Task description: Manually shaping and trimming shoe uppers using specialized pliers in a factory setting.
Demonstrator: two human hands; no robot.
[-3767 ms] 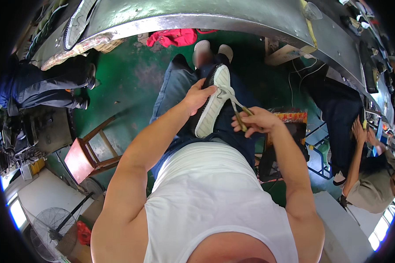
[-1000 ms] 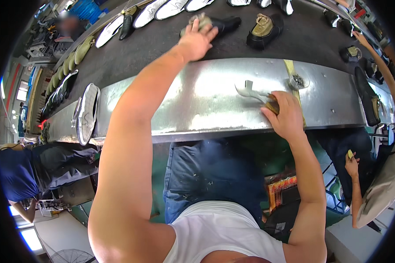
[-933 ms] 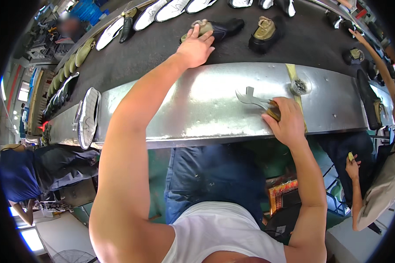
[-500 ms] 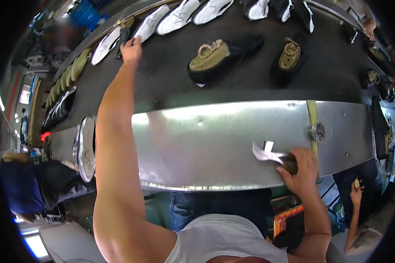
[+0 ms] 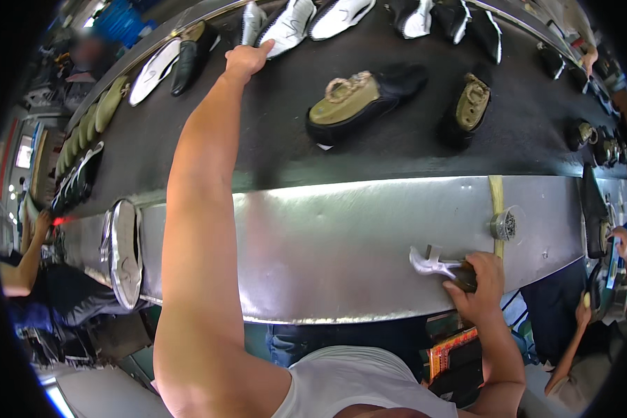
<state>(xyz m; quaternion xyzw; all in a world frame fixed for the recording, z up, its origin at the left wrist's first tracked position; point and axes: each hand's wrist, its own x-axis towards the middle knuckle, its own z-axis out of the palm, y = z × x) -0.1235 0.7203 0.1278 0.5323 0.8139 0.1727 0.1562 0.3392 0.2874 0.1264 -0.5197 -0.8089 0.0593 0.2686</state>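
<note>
Shifted rightward, the left hand (image 5: 246,63), hold unclear, reaches a white shoe (image 5: 287,29) beside it, likely needing firm pinching, while the right hand (image 5: 485,287) grips pincers (image 5: 434,265).

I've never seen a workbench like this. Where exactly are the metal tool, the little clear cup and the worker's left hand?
Metal tool (image 5: 438,266): head view, on its metal part, ahead of the handle.
Clear cup (image 5: 497,226): head view, on its side wall.
Left hand (image 5: 246,61): head view, on its back.
</note>
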